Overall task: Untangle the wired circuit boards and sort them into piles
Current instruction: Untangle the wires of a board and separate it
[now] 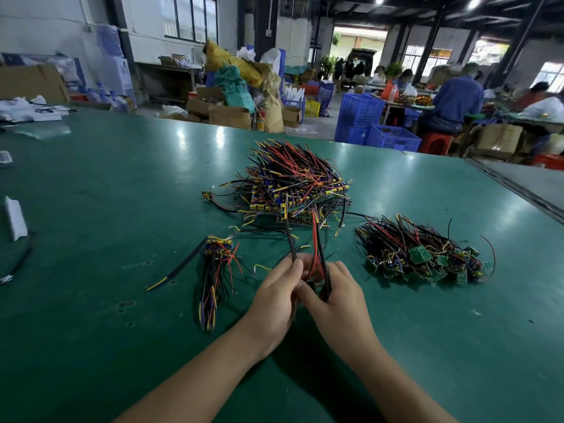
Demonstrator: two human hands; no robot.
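Two hands are at work over the green table (106,209), meeting just below frame centre. The left hand (274,297) has its fingers curled and pinches one black lead. The right hand (335,300), touching the left, has its fingers closed round a black and a red lead. These held leads (317,239), three counted, run up from the hands into the near edge of the heap at 12 o'clock. Whatever board they join is hidden between the palms and cannot be made out. Three separate groups of wired boards lie on the table. The large tangle (296,184), at 12 o'clock from the hands, is the biggest: red, black, yellow and purple wires over boards edged in yellow. The right pile (424,254), at 2 o'clock and apart from the tangle, shows several small green boards among dark wires; their number cannot be told. The small bundle (215,270), at 9 o'clock, lies with its boards at the far end and its wires trailing toward the viewer. One loose black cable (183,264) with a yellow tip lies just beside it on the left. One white folded piece (15,218) rests at the table's 9 o'clock edge. Blue crates (360,117) stand beyond the table at 1 o'clock.
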